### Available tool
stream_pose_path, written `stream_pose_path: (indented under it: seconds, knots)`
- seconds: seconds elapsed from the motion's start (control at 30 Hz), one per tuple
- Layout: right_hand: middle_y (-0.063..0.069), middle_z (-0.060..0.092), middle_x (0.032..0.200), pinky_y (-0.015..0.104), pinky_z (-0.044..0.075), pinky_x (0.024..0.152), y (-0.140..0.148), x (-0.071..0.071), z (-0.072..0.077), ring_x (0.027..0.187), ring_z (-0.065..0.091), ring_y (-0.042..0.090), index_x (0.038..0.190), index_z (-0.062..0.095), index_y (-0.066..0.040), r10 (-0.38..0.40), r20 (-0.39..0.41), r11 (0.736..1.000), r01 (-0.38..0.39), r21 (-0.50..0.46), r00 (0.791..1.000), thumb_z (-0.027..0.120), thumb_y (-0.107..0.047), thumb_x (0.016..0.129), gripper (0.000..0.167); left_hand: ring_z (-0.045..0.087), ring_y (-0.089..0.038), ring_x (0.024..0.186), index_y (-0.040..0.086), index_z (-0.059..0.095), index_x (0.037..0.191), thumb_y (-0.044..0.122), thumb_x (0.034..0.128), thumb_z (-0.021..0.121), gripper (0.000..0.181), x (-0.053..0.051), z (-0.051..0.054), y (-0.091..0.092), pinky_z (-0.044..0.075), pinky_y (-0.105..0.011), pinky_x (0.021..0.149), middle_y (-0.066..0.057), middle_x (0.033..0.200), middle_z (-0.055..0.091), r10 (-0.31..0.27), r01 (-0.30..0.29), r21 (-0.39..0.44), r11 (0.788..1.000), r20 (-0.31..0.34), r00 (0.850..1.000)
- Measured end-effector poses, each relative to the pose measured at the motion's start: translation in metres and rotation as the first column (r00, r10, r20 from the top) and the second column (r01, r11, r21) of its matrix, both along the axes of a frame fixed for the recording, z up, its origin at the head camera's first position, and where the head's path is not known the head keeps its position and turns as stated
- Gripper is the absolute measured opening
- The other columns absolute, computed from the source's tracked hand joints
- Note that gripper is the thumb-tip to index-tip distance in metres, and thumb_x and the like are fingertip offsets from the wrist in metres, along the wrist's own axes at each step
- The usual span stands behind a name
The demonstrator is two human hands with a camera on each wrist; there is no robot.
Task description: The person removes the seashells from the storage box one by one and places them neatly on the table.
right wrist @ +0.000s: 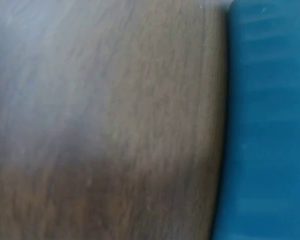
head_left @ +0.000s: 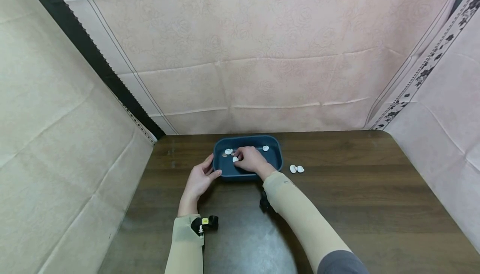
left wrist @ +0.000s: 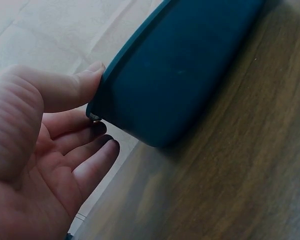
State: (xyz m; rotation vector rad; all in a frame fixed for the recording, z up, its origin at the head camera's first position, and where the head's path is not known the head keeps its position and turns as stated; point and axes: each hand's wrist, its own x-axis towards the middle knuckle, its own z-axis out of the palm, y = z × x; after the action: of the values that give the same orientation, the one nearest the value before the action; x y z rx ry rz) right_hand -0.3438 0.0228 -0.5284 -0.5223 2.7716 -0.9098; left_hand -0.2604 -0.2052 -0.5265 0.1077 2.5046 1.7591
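Pinches a white shell point(head_left: 235, 159) with the right hand point(head_left: 247, 158), in a narrow thumb-and-finger grip, inside the blue tray point(head_left: 236, 178), left of its middle. Cannot tell whether lifted or touching the tray floor. In the right wrist view, only blur, tabletop and tray wall.

At the tray's left end, touches the near corner with the thumb of the left hand point(head_left: 198, 180); loosely bent fingers just beside, not clasped.

Pinch lightly; treat as thin and likely to chip. Take hold by the edges, clear of the neighbouring shell point(head_left: 228, 151) and brownish bits point(head_left: 224, 155) at the tray's upper left. Brace against sliding without tipping. Lift the wrist clear of the near rim.

By itself at the tray's upper right, a single shell point(head_left: 265, 148). Just right of the tray, two loose shells point(head_left: 293, 168), side by side.

Underneath, a brown wood-grain table point(head_left: 356, 190), glossy at lower middle of the frame. Beyond, a creased pinkish sheet point(head_left: 262, 57) across the top. At upper left, a black strip point(head_left: 95, 57); at upper right, a floral border point(head_left: 425, 73).
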Motion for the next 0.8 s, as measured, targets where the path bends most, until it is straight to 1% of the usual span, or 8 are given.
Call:
stream_pose_path:
  seconds: [0.23, 0.53, 0.8]
  knots:
    - [-0.001, 0.072, 0.108, 0.036, 0.058, 0.095, 0.004, -0.003, 0.000, 0.096, 0.064, 0.016, 0.119, 0.076, -0.015, -0.001, 0.006, 0.999, 0.001, -0.037, 1.000, 0.078, -0.027, 0.100, 0.022, 0.045, -0.029, 0.150, 0.008, 0.041, 0.165, 0.013, 0.1021, 0.075, 0.071, -0.001, 0.000, 0.000, 0.042, -0.043, 0.118, -0.012, 0.170, 0.037, -0.008, 0.008, -0.007, 1.000, -0.006, 1.000]
    - [0.000, 0.071, 0.108, 0.037, 0.058, 0.093, 0.008, 0.000, 0.004, 0.096, 0.064, 0.017, 0.125, 0.075, -0.014, 0.013, 0.002, 0.995, -0.012, -0.099, 1.000, 0.076, -0.025, 0.102, 0.026, 0.045, -0.028, 0.151, 0.007, 0.042, 0.164, 0.012, 0.1020, 0.075, 0.071, -0.001, 0.000, 0.001, 0.042, -0.042, 0.118, -0.012, 0.170, 0.038, -0.008, 0.008, 0.008, 1.000, -0.007, 1.000]
    - [0.000, 0.072, 0.111, 0.038, 0.058, 0.096, 0.011, 0.005, 0.008, 0.098, 0.064, 0.017, 0.125, 0.076, -0.014, 0.046, -0.008, 0.995, -0.046, -0.090, 0.999, 0.075, -0.024, 0.102, 0.025, 0.046, -0.029, 0.150, 0.007, 0.042, 0.164, 0.013, 0.1023, 0.075, 0.070, 0.001, 0.001, 0.000, 0.042, -0.043, 0.118, -0.012, 0.170, 0.039, -0.002, 0.002, 0.003, 1.000, -0.001, 1.000]
